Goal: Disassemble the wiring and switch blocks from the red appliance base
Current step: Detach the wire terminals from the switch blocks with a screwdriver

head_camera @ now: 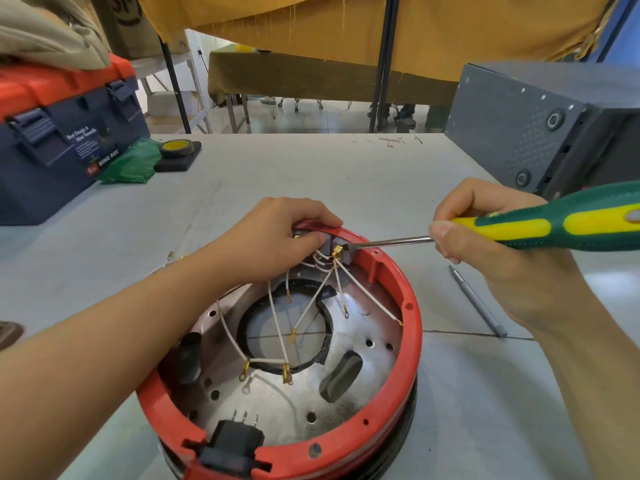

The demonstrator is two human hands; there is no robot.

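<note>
The round red appliance base [412,327] lies open side up on the table, its shiny metal floor showing. Several white wires [360,292] with brass ring ends fan out from grey switch blocks [341,252] at the far rim. My left hand [280,237] grips the far rim and the left switch block, thumb inside. My right hand [491,244] holds a green and yellow screwdriver [554,225]; its flat tip touches a brass terminal on the right block. A black power socket [232,445] sits in the near rim.
A grey pen [478,303] lies right of the base. A blue and orange toolbox [59,133], green bag [133,164] and tape roll on a black block [178,150] stand far left. A dark grey metal box [540,129] stands far right.
</note>
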